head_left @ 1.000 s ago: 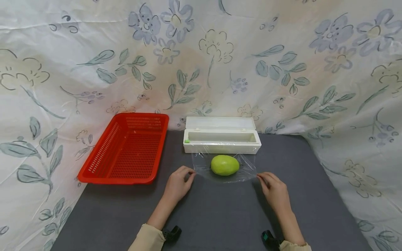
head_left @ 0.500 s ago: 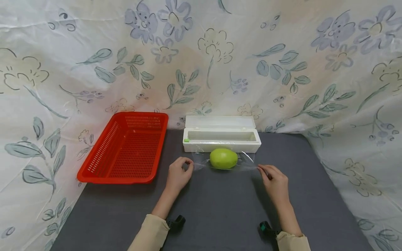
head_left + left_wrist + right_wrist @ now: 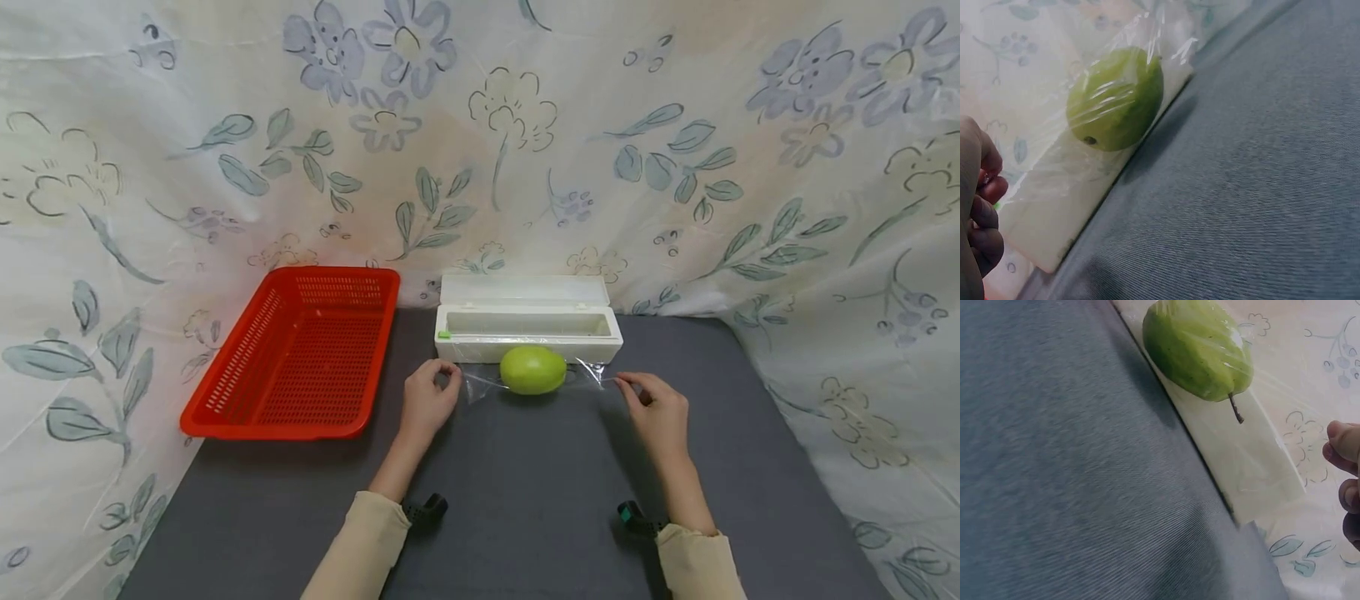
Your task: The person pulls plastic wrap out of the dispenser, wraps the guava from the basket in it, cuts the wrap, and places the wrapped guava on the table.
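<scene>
A green mango-like fruit lies on the dark table right in front of a white cling-film dispenser box with its lid up. Clear film is folded over the fruit, as both wrist views show. My left hand pinches the film's left end. My right hand pinches its right end. The film stretches between them across the fruit, whose stem points down toward the table in the right wrist view.
A red perforated plastic basket stands at the back left, holding nothing. The grey table top is backed and flanked by flowered cloth. A wrist camera strap shows on each forearm.
Both hands moved away from me toward the box, carrying the film's near edge up and over the fruit. The flat sheet in front of the fruit is now folded over it.
</scene>
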A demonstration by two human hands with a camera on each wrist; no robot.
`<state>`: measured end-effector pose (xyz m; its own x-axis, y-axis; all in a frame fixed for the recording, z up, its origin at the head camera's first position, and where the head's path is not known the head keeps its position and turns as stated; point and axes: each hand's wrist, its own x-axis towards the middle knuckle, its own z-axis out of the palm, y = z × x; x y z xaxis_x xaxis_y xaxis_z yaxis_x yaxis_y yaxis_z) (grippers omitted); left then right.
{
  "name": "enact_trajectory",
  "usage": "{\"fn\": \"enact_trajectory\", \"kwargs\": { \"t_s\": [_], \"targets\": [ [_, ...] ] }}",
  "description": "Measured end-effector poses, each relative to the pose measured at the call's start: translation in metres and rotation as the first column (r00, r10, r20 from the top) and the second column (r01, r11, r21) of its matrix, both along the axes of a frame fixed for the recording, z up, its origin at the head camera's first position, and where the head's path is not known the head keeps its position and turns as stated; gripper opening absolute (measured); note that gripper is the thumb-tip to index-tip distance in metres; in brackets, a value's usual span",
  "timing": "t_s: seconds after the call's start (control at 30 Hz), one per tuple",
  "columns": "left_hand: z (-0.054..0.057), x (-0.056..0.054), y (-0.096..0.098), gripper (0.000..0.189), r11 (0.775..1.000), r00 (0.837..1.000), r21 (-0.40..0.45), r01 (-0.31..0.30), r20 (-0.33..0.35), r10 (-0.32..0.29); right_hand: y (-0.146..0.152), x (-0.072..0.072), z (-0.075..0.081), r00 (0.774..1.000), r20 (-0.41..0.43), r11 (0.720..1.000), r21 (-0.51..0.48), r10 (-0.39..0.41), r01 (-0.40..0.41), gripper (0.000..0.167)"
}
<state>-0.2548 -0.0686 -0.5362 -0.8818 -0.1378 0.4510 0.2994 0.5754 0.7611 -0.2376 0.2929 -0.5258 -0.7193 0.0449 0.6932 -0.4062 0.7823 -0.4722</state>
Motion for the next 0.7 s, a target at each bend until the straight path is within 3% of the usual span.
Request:
{"fn": "enact_trajectory", "kwargs": {
  "t_s": [0.3, 0.7],
  "targets": [
    [0.01, -0.015, 0.003, 0.008, 1.0, 0.999, -0.003, -0.009, 0.033, 0.009, -0.002, -0.016, 0.009, 0.998, 0.056, 1.0, -0.023, 0.008, -0.006, 0.007],
    [0.001, -0.032, 0.006, 0.012, 0.999, 0.987, -0.017, -0.038, 0.153, 0.04, -0.01, -0.032, -0.003, 0.972, 0.232, 0.995, -0.088, -0.033, 0.055, 0.007]
  ]
}}
